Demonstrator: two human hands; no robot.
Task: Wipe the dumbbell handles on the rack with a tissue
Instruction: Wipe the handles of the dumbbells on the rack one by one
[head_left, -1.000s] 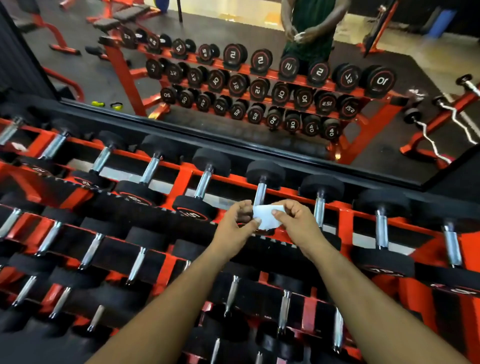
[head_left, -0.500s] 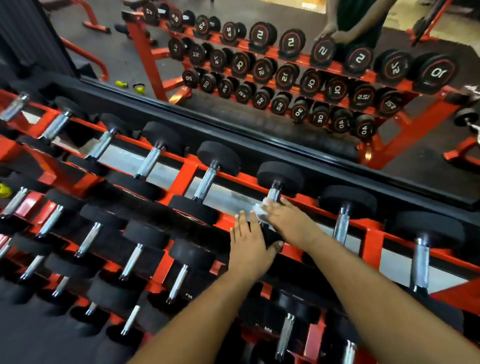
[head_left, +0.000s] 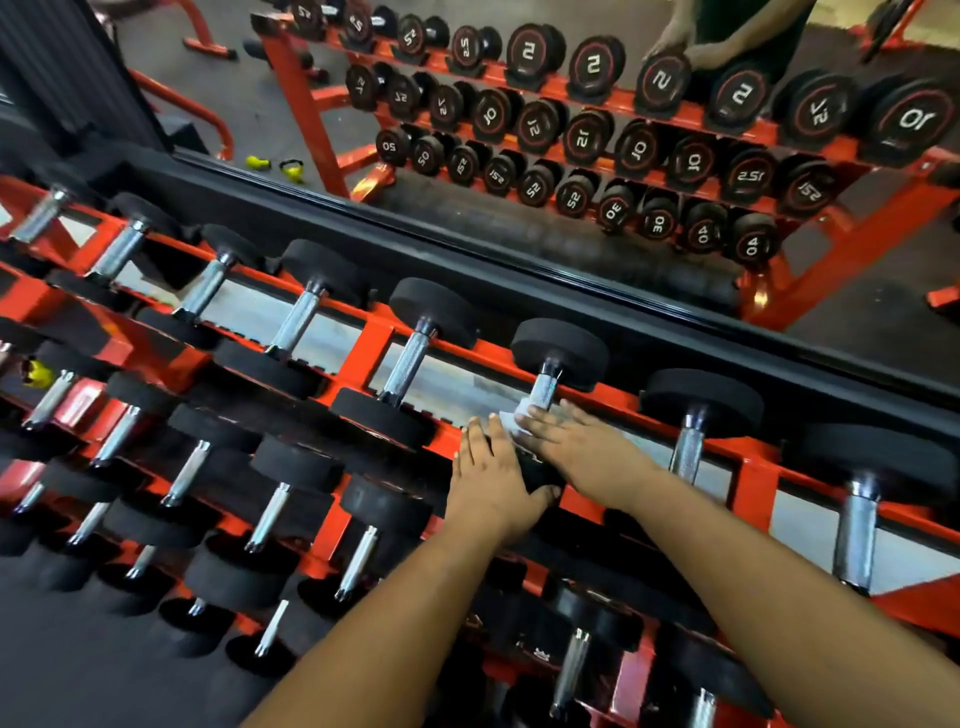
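A red gym rack (head_left: 374, 343) stands against a wall mirror (head_left: 519, 156), and we lean over its top row of dumbbells.

Our right hand (head_left: 576, 441) presses a white tissue (head_left: 511, 421) onto the near end of one chrome dumbbell handle (head_left: 543, 392), fingers fairly straight over it; our left hand (head_left: 491, 478) lies flat, fingers extended, on that dumbbell's near black head, thumb hooked round its edge. Mirrored numerals read 2, 10, 12, 30, 40. Half a second ago the hands sat in the same pose; a second ago both held the tissue up between them.
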